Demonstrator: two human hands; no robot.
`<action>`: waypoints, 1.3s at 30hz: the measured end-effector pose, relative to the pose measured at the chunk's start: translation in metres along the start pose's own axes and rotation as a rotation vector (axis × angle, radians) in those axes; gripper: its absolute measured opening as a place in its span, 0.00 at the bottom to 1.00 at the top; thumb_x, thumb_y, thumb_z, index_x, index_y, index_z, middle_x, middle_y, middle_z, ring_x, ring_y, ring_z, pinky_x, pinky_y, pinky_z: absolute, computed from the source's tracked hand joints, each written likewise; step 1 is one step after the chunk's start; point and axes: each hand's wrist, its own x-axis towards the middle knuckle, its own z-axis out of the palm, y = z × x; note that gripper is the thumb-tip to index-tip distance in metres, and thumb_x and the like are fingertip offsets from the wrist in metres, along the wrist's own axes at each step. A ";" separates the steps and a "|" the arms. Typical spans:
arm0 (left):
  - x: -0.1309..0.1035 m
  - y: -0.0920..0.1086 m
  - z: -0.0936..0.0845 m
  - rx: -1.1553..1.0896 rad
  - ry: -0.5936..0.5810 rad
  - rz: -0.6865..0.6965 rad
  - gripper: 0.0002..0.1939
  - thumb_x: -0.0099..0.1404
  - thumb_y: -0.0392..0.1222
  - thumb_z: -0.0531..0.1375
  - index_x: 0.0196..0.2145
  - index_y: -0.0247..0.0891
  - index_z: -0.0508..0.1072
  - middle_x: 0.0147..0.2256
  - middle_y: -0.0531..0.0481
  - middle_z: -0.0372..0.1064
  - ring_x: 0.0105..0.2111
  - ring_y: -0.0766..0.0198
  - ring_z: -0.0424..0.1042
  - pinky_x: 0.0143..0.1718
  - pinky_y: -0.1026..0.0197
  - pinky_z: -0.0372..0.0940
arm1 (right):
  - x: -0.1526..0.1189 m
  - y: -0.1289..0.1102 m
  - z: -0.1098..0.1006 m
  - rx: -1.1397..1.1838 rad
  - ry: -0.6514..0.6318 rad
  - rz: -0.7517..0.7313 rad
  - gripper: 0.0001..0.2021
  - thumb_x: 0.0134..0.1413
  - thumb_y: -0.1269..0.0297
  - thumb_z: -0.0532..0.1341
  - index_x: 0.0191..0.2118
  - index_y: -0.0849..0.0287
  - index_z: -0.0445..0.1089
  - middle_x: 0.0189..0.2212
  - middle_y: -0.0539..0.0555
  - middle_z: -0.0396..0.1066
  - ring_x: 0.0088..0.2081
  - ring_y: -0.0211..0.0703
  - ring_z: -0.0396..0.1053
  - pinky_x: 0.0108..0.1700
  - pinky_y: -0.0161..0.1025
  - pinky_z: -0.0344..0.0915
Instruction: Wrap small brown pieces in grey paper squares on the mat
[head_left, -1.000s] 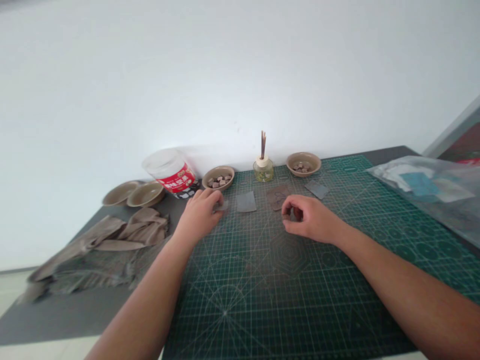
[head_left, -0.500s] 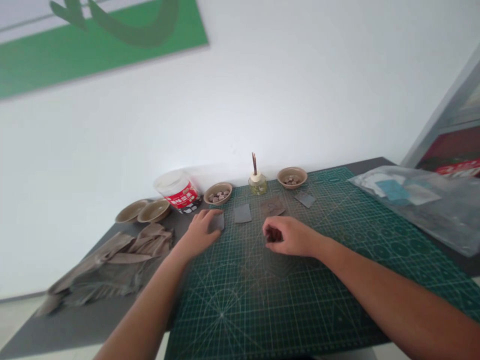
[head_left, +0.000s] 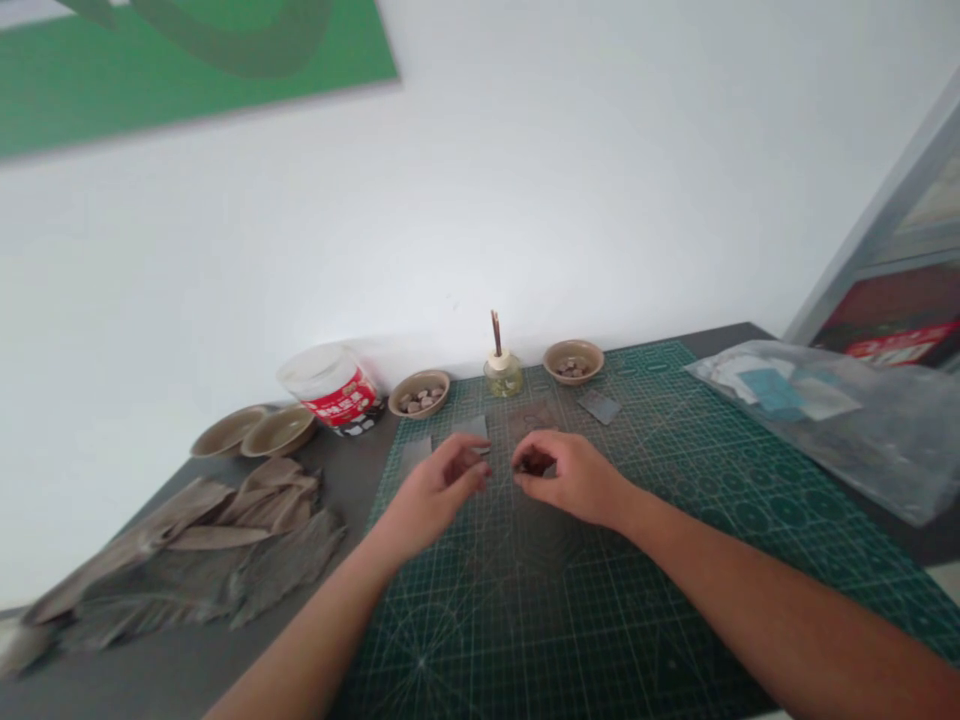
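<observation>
White wall behind a dark grey worktop, in soft, even light.
The plain wall point(head_left: 600, 170) fills most of the view, brightest around the middle and greyer toward the edges; a green panel point(head_left: 187, 85) with darker curved strokes hangs at upper left. At far right a slanting pale grey strip point(head_left: 889, 200) borders a blurred red-and-dark area point(head_left: 900, 310). The worktop point(head_left: 360, 480) runs up to the wall, with slivers of pale floor point(head_left: 948, 580) past its edges.

A cutting mat point(head_left: 570, 610) suggests a craft workspace
</observation>
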 end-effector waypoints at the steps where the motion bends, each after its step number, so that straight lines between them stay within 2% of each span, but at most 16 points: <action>1: 0.001 0.006 0.007 -0.135 -0.051 -0.019 0.17 0.69 0.47 0.57 0.53 0.40 0.68 0.34 0.48 0.73 0.35 0.59 0.73 0.38 0.57 0.68 | 0.001 -0.004 0.000 0.069 0.047 0.024 0.05 0.55 0.68 0.65 0.39 0.57 0.73 0.32 0.49 0.75 0.33 0.39 0.72 0.38 0.35 0.67; 3: 0.004 0.016 0.018 -0.338 -0.125 -0.014 0.14 0.67 0.45 0.61 0.49 0.38 0.69 0.36 0.47 0.74 0.36 0.60 0.74 0.39 0.58 0.69 | 0.004 -0.009 0.001 0.151 0.122 0.056 0.05 0.56 0.65 0.66 0.39 0.56 0.74 0.33 0.49 0.76 0.35 0.40 0.73 0.39 0.36 0.68; 5: 0.010 0.021 0.023 -0.483 -0.104 0.004 0.10 0.66 0.43 0.63 0.42 0.36 0.70 0.35 0.48 0.74 0.34 0.62 0.73 0.38 0.59 0.69 | 0.007 -0.013 0.004 0.201 0.190 0.070 0.05 0.56 0.63 0.67 0.38 0.55 0.75 0.35 0.50 0.78 0.37 0.42 0.75 0.40 0.37 0.69; 8: 0.020 0.015 0.021 -0.617 -0.100 0.021 0.09 0.64 0.41 0.65 0.37 0.36 0.69 0.33 0.49 0.73 0.32 0.63 0.74 0.37 0.60 0.69 | 0.012 -0.015 0.009 0.253 0.268 0.080 0.05 0.54 0.61 0.68 0.35 0.56 0.76 0.37 0.52 0.78 0.39 0.43 0.75 0.42 0.39 0.70; 10: 0.024 0.007 0.018 -0.643 -0.060 0.036 0.09 0.64 0.41 0.65 0.35 0.35 0.69 0.32 0.51 0.73 0.31 0.64 0.73 0.36 0.61 0.69 | 0.018 -0.016 0.010 0.228 0.249 0.096 0.05 0.55 0.61 0.68 0.35 0.56 0.76 0.36 0.52 0.78 0.39 0.43 0.75 0.43 0.39 0.70; 13: 0.027 -0.006 0.011 -0.658 0.020 0.051 0.09 0.63 0.41 0.66 0.33 0.35 0.69 0.31 0.51 0.73 0.31 0.65 0.73 0.36 0.61 0.69 | 0.038 -0.014 0.002 0.059 0.195 0.127 0.07 0.58 0.59 0.65 0.37 0.56 0.77 0.34 0.52 0.77 0.36 0.42 0.74 0.39 0.38 0.70; 15: 0.028 -0.012 0.006 -0.667 0.068 0.054 0.09 0.63 0.41 0.66 0.33 0.36 0.69 0.29 0.51 0.72 0.30 0.64 0.73 0.36 0.60 0.70 | 0.061 -0.008 -0.007 -0.080 0.300 0.176 0.12 0.56 0.55 0.66 0.42 0.56 0.76 0.32 0.52 0.76 0.30 0.40 0.71 0.32 0.37 0.68; 17: 0.029 -0.017 0.000 -0.713 0.122 0.066 0.11 0.63 0.42 0.66 0.39 0.37 0.69 0.28 0.51 0.73 0.29 0.63 0.73 0.34 0.58 0.71 | 0.090 0.000 -0.017 -0.097 0.425 0.250 0.23 0.52 0.51 0.68 0.50 0.59 0.72 0.36 0.55 0.76 0.27 0.39 0.71 0.28 0.36 0.67; 19: 0.032 -0.023 -0.006 -0.746 0.165 0.085 0.12 0.62 0.42 0.66 0.39 0.37 0.69 0.28 0.52 0.72 0.30 0.63 0.74 0.34 0.59 0.71 | 0.118 0.009 -0.023 -0.108 0.433 0.340 0.34 0.51 0.46 0.68 0.58 0.61 0.65 0.35 0.55 0.76 0.24 0.39 0.70 0.25 0.35 0.66; 20: 0.033 -0.025 -0.007 -0.753 0.191 0.088 0.12 0.62 0.42 0.66 0.39 0.37 0.69 0.28 0.53 0.72 0.29 0.63 0.73 0.33 0.59 0.71 | 0.130 0.013 -0.025 -0.152 0.412 0.350 0.36 0.51 0.45 0.67 0.59 0.62 0.64 0.34 0.55 0.76 0.23 0.38 0.70 0.24 0.35 0.65; 23: 0.036 -0.032 -0.008 -0.773 0.260 0.092 0.16 0.55 0.38 0.70 0.39 0.37 0.70 0.30 0.54 0.72 0.28 0.66 0.72 0.31 0.61 0.71 | 0.156 0.019 -0.026 -0.216 0.380 0.309 0.28 0.54 0.46 0.66 0.53 0.61 0.70 0.30 0.53 0.76 0.23 0.38 0.70 0.26 0.34 0.65; 25: 0.037 -0.035 -0.006 -0.763 0.222 0.085 0.16 0.54 0.37 0.70 0.39 0.37 0.70 0.30 0.54 0.71 0.26 0.67 0.71 0.29 0.62 0.70 | 0.167 0.020 -0.025 -0.262 0.373 0.284 0.19 0.58 0.49 0.63 0.44 0.60 0.75 0.28 0.53 0.76 0.24 0.39 0.70 0.29 0.34 0.66; 28: 0.038 -0.037 -0.002 -0.745 0.197 0.082 0.14 0.55 0.38 0.69 0.38 0.35 0.71 0.27 0.54 0.71 0.24 0.69 0.70 0.28 0.64 0.68 | 0.177 0.020 -0.025 -0.318 0.344 0.267 0.13 0.61 0.54 0.60 0.37 0.59 0.76 0.28 0.53 0.78 0.26 0.40 0.73 0.32 0.35 0.67; 34: 0.040 -0.042 -0.001 -0.743 0.221 0.057 0.16 0.53 0.38 0.70 0.39 0.34 0.74 0.29 0.52 0.73 0.26 0.67 0.72 0.31 0.63 0.70 | 0.190 0.015 -0.028 -0.452 0.341 0.238 0.07 0.58 0.60 0.65 0.37 0.58 0.76 0.31 0.54 0.79 0.33 0.43 0.76 0.40 0.36 0.68; 39: 0.042 -0.046 -0.002 -0.777 0.248 0.025 0.17 0.51 0.39 0.71 0.39 0.34 0.75 0.29 0.51 0.75 0.27 0.67 0.74 0.32 0.62 0.71 | 0.198 0.010 -0.032 -0.502 0.317 0.260 0.07 0.58 0.60 0.65 0.38 0.58 0.77 0.29 0.54 0.80 0.33 0.43 0.77 0.41 0.36 0.69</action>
